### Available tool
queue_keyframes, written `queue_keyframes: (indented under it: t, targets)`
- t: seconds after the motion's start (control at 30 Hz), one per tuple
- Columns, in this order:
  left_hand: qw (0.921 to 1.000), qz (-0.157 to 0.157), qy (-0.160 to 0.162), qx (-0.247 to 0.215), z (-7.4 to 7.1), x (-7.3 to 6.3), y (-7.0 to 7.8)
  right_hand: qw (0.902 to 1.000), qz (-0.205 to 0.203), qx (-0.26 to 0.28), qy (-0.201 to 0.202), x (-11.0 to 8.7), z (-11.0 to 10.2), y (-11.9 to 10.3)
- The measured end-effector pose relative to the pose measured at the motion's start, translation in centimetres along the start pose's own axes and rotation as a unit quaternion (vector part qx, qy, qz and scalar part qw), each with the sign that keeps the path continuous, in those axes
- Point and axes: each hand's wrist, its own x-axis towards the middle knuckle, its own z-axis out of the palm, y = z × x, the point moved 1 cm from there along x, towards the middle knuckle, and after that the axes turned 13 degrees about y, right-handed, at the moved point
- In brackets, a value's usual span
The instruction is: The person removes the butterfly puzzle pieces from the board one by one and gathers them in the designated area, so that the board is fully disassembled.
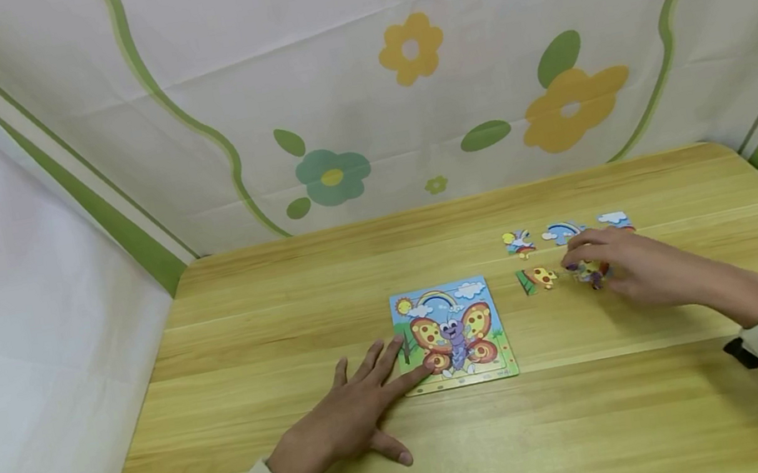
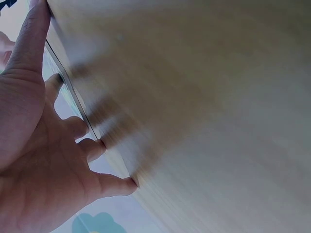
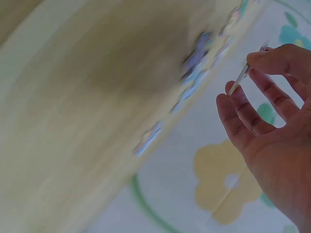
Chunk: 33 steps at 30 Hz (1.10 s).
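Observation:
A square butterfly puzzle board (image 1: pixel 447 300) lies flat on the wooden table. My left hand (image 1: pixel 350 415) rests with spread fingers at its left side, the index fingertip over the picture's lower left. In the left wrist view the fingertips (image 2: pixel 127 186) touch down around the board's edge. My right hand (image 1: pixel 647 269) is over the loose pieces to the board's right. It pinches a thin puzzle piece (image 3: pixel 241 74) between thumb and fingers, seen edge-on and raised off the table. Below it, a purple puzzle piece (image 3: pixel 197 57) lies on the table, partly hidden by the hand in the head view.
Puzzle pieces with a sun (image 1: pixel 520 242), a rainbow (image 1: pixel 561 231) and a cloud (image 1: pixel 614 219) form a far row. A piece with a yellow wing (image 1: pixel 537 279) lies nearer. Behind the table (image 1: pixel 267 290) hangs a white curtain (image 1: pixel 353 89) with printed flowers.

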Motion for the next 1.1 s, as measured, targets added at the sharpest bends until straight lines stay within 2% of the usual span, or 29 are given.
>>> queue_keyframes:
  t: [0.27,0.43,1.1]
  targets:
    - [1.0000,0.000,0.000,0.001,-0.1,0.0,0.0,0.9997,0.007,-0.014,0.017,-2.6,-0.2,3.9]
    - [1.0000,0.001,0.000,-0.001,-0.1,0.0,0.0,0.9997,0.013,-0.013,0.016,-3.6,-0.2,5.2]
    - [1.0000,0.001,-0.001,-0.001,0.0,0.0,0.0,0.9978,-0.024,-0.044,0.044,-4.0,0.3,6.4]
